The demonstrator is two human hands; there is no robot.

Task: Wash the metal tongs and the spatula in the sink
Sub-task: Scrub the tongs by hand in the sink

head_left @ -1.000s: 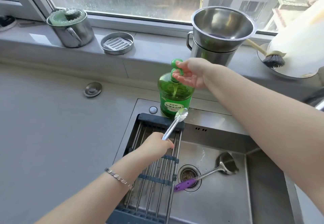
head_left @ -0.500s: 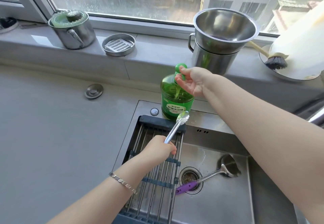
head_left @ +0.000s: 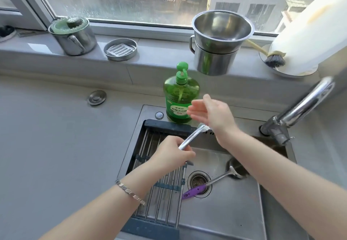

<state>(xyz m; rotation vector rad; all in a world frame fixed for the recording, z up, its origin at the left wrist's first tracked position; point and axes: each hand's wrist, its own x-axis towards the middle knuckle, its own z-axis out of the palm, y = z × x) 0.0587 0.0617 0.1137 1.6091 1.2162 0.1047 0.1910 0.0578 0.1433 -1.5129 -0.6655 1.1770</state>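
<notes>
Left hand: the left hand is closed round the handle end of the tongs, over the sink, in front of the soap bottle
Tongs: their arms lie pressed together and slant up and away from the fist toward the bottle; the far tips are hidden behind the right wrist
Right hand: the right hand is spread open, palm turned toward the bottle, holding nothing; it hovers just beside the bottle's right flank, above the tong tips
What has changed: half a second ago this hand was up at the bottle's pump; now it has come off and dropped lower, and the pump head stands free
What that means: I judge the soap has been drawn into the palm, though no soap can be made out on it; the next step is likely rubbing it along the tongs
Spatula: the spatula lies untouched on the sink floor in front of the bottle, its purple handle across the drain and its blade pointing right
Rack: the drying rack spans the sink's left half, in front of the bottle
Tap: the tap, right of the bottle, shows no water running
Progress: early; neither tool is yet washed
</notes>
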